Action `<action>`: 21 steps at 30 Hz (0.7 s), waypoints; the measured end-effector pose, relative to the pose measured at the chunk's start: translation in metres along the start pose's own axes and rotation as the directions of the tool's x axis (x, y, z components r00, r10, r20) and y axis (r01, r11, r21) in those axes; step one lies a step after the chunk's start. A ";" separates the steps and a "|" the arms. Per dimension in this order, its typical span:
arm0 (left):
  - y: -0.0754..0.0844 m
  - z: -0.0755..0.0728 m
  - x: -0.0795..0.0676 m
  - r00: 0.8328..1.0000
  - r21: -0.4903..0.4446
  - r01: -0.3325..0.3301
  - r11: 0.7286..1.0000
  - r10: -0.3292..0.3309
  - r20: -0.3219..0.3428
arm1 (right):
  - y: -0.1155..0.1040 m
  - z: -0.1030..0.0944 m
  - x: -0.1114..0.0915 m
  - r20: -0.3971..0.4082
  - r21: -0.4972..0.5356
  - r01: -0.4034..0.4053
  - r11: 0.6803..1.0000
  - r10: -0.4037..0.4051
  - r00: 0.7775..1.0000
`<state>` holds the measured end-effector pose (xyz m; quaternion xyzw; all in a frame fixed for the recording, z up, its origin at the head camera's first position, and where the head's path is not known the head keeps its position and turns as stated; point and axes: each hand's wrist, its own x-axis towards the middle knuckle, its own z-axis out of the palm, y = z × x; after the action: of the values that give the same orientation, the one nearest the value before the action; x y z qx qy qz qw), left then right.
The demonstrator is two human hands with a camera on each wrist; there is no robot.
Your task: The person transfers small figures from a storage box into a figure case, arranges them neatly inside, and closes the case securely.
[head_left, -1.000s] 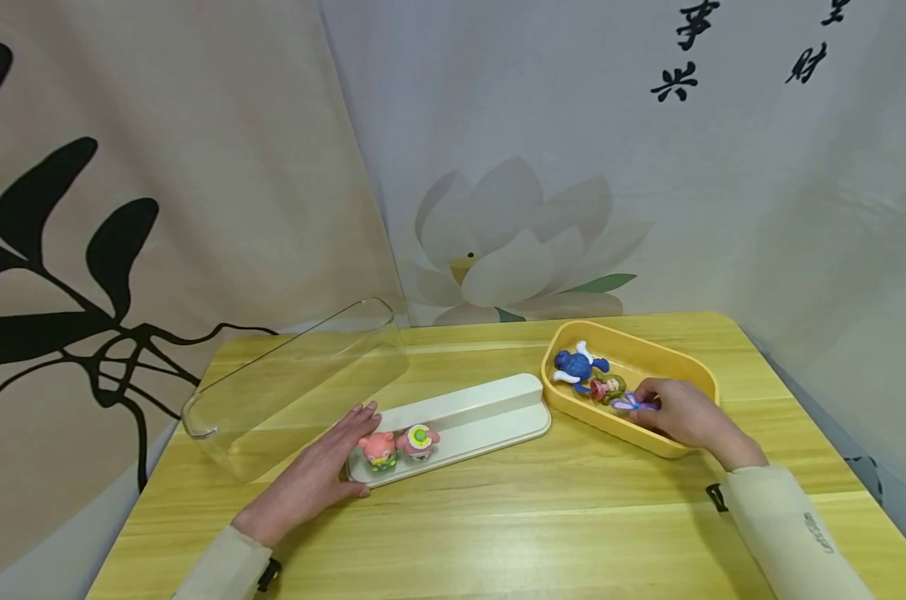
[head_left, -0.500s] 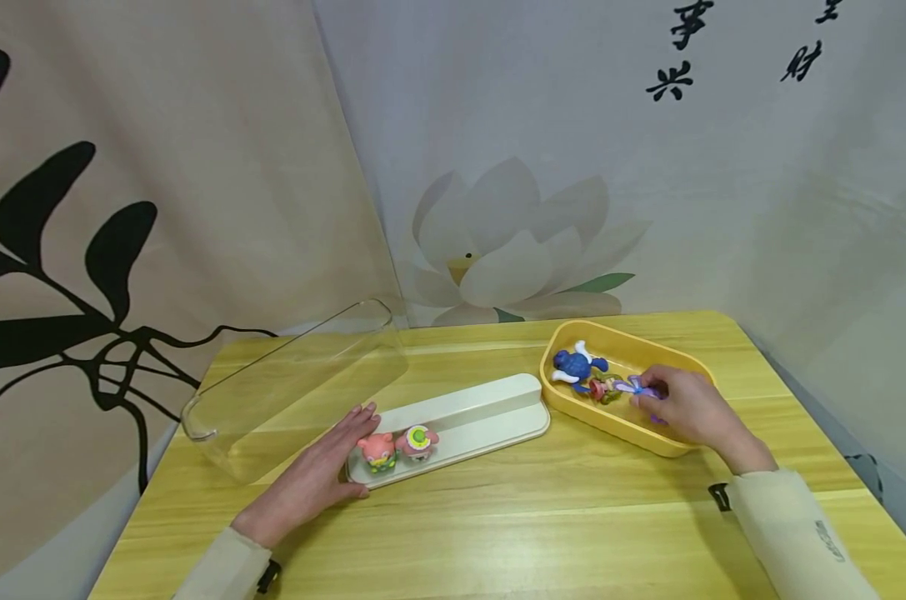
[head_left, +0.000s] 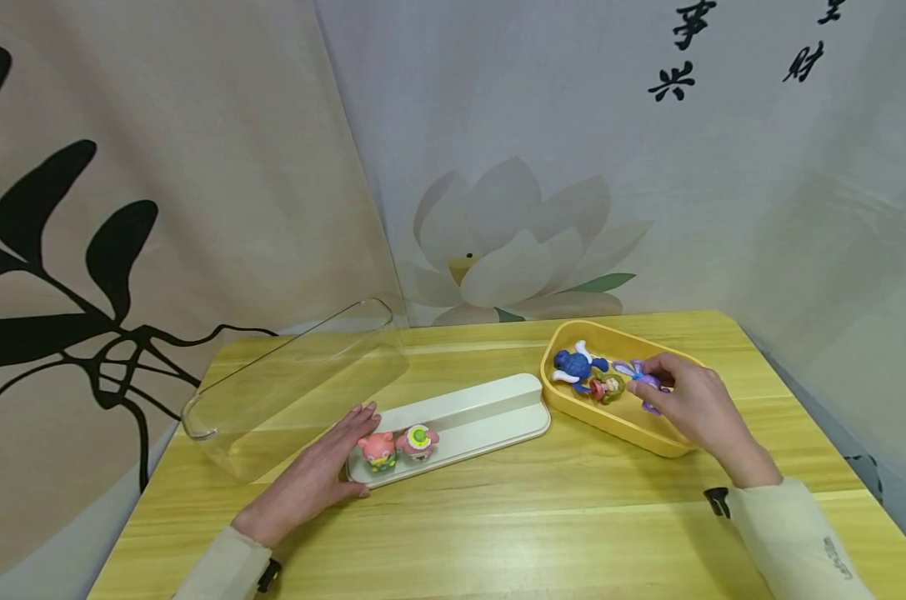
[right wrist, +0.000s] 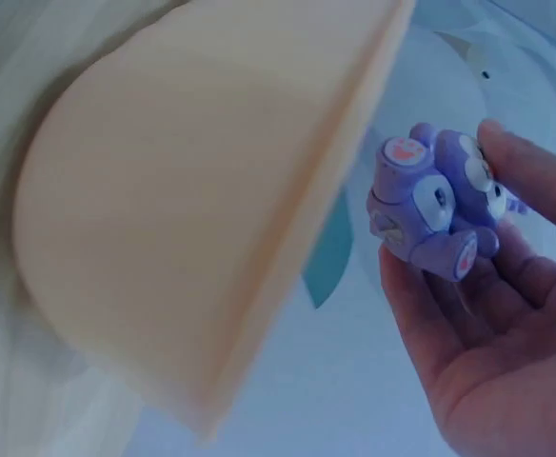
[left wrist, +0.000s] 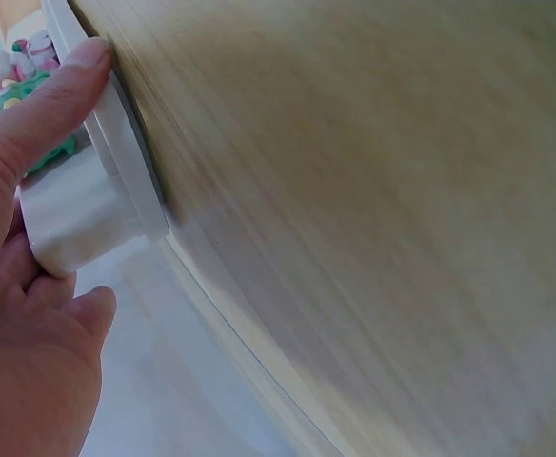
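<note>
Right hand (head_left: 696, 410): thumb and fingers pinching one purple figure (right wrist: 440, 200), held over the yellow tray (head_left: 610, 422). Yellow tray, on the tabletop (head_left: 498, 533): contains one blue-and-white figure (head_left: 574, 367) and one red-and-olive figure (head_left: 607, 388), close together. Left hand (head_left: 317, 468): gripping the left end of one white stand (head_left: 490, 427), thumb at the front edge. White stand: bears two pink figures (head_left: 378, 451). One clear box (head_left: 302, 392), behind the left hand.

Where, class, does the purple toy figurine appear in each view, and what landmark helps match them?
Head: purple toy figurine, right of centre, in the right hand.
Left wrist: not in it.
Right wrist: right of centre.
Landmark: yellow tray, shared by head and right wrist.
</note>
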<state>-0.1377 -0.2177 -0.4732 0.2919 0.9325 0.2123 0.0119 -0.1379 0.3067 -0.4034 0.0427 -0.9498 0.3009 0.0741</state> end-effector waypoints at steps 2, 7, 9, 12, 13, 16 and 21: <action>0.000 0.000 0.000 1.000 -0.006 -0.002 1.000 0.002 -0.005 | -0.005 0.000 -0.002 -0.024 0.007 0.016 1.000 -0.015 1.000; 0.000 0.001 0.000 1.000 -0.006 -0.004 1.000 0.004 -0.011 | -0.016 0.003 -0.006 -0.114 0.013 0.086 0.996 -0.084 0.990; 0.000 0.001 0.000 1.000 -0.004 -0.004 1.000 0.004 -0.011 | -0.020 0.005 -0.008 -0.141 0.026 0.110 0.994 -0.105 0.985; -0.001 0.001 0.000 1.000 -0.004 -0.005 1.000 0.005 -0.010 | -0.026 0.008 -0.009 -0.173 0.057 0.135 0.989 -0.123 0.977; -0.001 0.001 0.000 1.000 -0.004 -0.006 1.000 0.006 -0.010 | -0.029 0.009 -0.009 -0.181 0.067 0.139 0.988 -0.125 0.975; -0.001 0.001 0.000 1.000 -0.004 -0.009 1.000 0.009 -0.011 | -0.036 0.013 -0.011 -0.203 0.084 0.146 0.986 -0.126 0.971; 0.000 0.001 0.000 1.000 -0.004 -0.002 1.000 0.002 -0.006 | -0.046 0.020 -0.014 -0.214 0.115 0.130 0.985 -0.103 0.971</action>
<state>-0.1378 -0.2173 -0.4738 0.2921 0.9318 0.2152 0.0094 -0.1203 0.2587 -0.3958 0.0714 -0.9116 0.3590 0.1873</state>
